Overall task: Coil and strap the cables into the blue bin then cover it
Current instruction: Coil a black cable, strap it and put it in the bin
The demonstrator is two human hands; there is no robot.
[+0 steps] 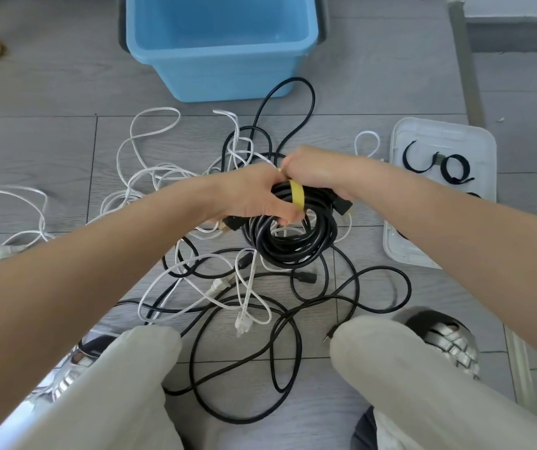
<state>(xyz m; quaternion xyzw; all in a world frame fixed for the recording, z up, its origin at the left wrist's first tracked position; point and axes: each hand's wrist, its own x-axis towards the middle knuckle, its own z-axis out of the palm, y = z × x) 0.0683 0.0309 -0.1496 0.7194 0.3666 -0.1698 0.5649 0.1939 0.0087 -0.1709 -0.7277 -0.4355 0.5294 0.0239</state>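
Strapping is under way: a coiled black cable bundle (pixel 289 235) is gripped at its top by both hands, left hand (pixel 250 196) and right hand (pixel 319 173) closed around a yellow fabric strap (pixel 297 196). An open blue plastic bin (pixel 221 60) sits straight beyond the bundle, lid not identified.

Black coiled cable (pixel 289 241), yellow strap (pixel 298 194) around it, before blue bin (pixel 221 73).

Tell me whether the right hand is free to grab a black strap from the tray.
Probably not yet: the right hand grips the black coil at its yellow strap. The black straps lie uncovered in the tray.
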